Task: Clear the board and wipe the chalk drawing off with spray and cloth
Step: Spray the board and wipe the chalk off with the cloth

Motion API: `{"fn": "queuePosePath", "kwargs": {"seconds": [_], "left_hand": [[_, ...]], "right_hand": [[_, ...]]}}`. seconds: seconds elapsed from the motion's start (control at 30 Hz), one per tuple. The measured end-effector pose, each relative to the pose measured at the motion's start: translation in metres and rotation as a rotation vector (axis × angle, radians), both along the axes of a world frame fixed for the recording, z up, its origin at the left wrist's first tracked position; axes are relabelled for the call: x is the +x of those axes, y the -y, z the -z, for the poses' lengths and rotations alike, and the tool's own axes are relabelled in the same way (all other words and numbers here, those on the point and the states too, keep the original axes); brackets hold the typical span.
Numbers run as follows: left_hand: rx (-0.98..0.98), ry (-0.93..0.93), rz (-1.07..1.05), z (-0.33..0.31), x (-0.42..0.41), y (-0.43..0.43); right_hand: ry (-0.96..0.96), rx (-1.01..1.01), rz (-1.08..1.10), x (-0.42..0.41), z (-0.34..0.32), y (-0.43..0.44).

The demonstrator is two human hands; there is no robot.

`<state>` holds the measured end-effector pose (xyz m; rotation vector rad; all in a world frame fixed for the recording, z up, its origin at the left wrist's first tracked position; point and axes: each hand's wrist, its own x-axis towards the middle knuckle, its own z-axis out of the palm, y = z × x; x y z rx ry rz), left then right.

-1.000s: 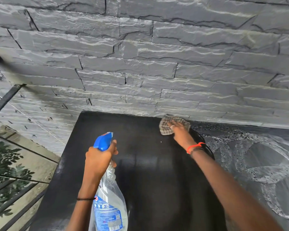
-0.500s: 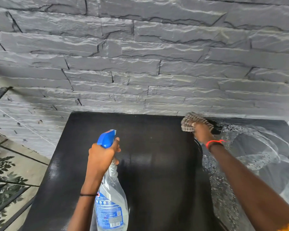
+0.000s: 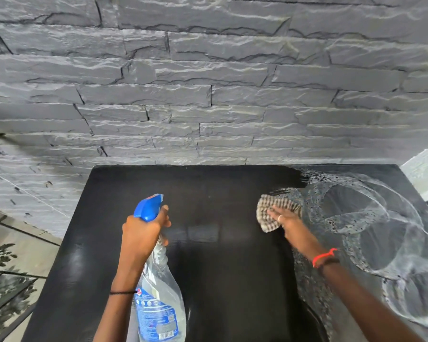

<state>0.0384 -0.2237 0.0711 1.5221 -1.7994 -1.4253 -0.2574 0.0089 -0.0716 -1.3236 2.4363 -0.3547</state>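
While the black board (image 3: 208,255) fills the lower frame below a stone wall (image 3: 208,95), its left and middle look wiped clean; the chalk drawing (image 3: 381,218), beaded with spray, lies at the right. The left hand (image 3: 141,233) grips the spray bottle (image 3: 158,304) at lower centre. The right hand (image 3: 284,218) presses the checked cloth (image 3: 265,213) flat-fingered at the drawing's edge. A chalk-loaded cloth could smear grey back over clean board.

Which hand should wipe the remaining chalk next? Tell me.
Right. The right hand presses the cloth on the board, beside the chalk drawing; the left hand grips the spray bottle.
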Motion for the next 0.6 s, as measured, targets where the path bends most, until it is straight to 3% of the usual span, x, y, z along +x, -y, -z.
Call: {"fn": "queuePosePath", "kwargs": {"seconds": [0.1,0.2,0.37,0.6], "left_hand": [[-0.006,0.01,-0.006,0.001,0.005,-0.006],[0.001,0.022,-0.001,0.002,0.007,-0.014],[-0.005,0.028,0.0,0.001,0.011,-0.021],[-0.012,0.018,-0.02,-0.007,0.013,-0.029]], "right_hand": [[-0.061,0.047,0.126,-0.034,-0.017,0.029],[-0.053,0.028,0.103,-0.035,-0.015,0.081],[-0.014,-0.043,-0.057,0.048,-0.029,0.145],[0.044,-0.132,-0.225,0.136,0.001,0.044]]}}
